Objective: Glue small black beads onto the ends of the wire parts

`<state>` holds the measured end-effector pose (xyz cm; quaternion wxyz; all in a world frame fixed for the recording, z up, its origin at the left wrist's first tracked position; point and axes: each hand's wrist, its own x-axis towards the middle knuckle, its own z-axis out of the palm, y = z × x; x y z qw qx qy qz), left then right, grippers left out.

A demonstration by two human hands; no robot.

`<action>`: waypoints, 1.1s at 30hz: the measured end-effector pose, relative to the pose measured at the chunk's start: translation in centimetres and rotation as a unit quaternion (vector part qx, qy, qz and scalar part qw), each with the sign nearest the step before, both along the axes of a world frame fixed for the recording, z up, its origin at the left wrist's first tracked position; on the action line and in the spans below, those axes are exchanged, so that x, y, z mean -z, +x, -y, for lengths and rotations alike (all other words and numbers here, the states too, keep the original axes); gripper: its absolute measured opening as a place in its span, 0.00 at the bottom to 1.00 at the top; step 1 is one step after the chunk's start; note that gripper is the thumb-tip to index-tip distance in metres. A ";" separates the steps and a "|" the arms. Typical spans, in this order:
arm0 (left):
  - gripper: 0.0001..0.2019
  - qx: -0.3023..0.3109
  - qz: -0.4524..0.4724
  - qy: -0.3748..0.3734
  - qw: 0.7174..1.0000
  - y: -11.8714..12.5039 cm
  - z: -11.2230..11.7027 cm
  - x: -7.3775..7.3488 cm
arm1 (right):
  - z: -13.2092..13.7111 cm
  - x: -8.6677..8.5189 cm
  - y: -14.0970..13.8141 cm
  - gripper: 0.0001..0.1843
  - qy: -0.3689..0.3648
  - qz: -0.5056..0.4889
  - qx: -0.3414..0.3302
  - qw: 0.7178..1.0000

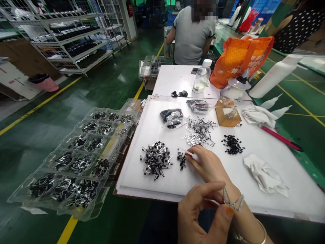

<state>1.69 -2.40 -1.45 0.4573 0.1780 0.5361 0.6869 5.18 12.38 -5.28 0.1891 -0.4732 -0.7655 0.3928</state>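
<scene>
My right hand (207, 162) is closed around a slim white tool (193, 155) with a thin pointed tip. The tip reaches over a small cluster of black pieces (181, 160) on the white tabletop (162, 189). Close to the camera, my left hand (200, 213) pinches a bent, zigzag metal bracket (233, 201) between thumb and forefinger. A heap of similar brackets with black pieces on them (156, 159) lies left of the cluster. Beyond my right hand are loose bare metal brackets (200, 128). More small black pieces (232, 144) lie to the right.
Left of the table, a clear compartment tray (61, 200) holds brackets. Plastic bags of black parts (171, 116), a wooden block (228, 113), a bottle (201, 77), an orange bag (238, 61), white cloths (265, 174) and a red-handled tool (280, 138) surround the work. A person (193, 35) sits ahead.
</scene>
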 end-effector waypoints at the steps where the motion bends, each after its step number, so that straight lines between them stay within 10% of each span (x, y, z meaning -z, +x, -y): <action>1: 0.18 0.004 0.015 0.002 1.000 0.0 -0.1 0.0 | 0.0 -0.1 0.0 0.07 -0.015 -0.025 0.005 1.000; 10: 0.11 -0.014 0.067 0.000 0.998 -2.1 -1.3 -2.5 | 1.6 -2.6 3.9 0.21 -0.224 -0.317 0.136 0.912; 17: 0.14 -0.048 0.093 -0.053 0.993 -2.5 -2.6 -2.5 | 4.4 -4.7 7.9 0.05 -0.349 -0.492 0.154 0.783; 33: 0.12 0.014 0.086 -0.057 0.995 -1.9 -3.0 -2.7 | 6.6 -4.8 8.9 0.01 -0.344 -0.511 0.170 0.769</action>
